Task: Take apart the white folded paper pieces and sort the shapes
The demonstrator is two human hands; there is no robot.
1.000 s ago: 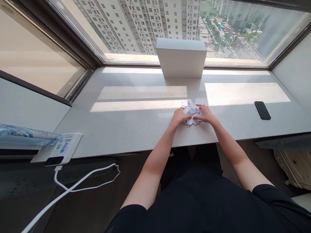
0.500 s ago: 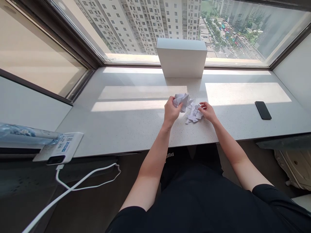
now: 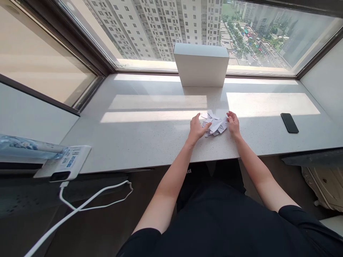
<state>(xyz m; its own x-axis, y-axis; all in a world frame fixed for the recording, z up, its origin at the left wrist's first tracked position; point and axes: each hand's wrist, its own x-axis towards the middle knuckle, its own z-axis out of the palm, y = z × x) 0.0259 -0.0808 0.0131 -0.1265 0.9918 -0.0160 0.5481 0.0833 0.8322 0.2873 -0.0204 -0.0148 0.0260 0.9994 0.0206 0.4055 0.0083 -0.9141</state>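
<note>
Torn pieces of white paper (image 3: 215,125) lie in a loose heap on the pale speckled windowsill (image 3: 142,142). My left hand (image 3: 197,127) is at the heap's left side with thumb and fingers spread apart and nothing gripped. Its thumb tip reaches the edge of the scraps. On the opposite side, my right hand (image 3: 233,123) is close against the heap, fingers loosely bent and apart, with no paper seen held in it.
Behind the heap a white box (image 3: 202,69) stands upright by the window. A black phone (image 3: 289,123) lies to the right. At the far left are a white power bank (image 3: 74,160), a plugged-in white cable (image 3: 93,198) and a plastic-wrapped roll (image 3: 29,147).
My left hand has let go of the paper pieces it held, which now lie on the heap, and moved slightly right and down. My right hand has shifted a little right.
</note>
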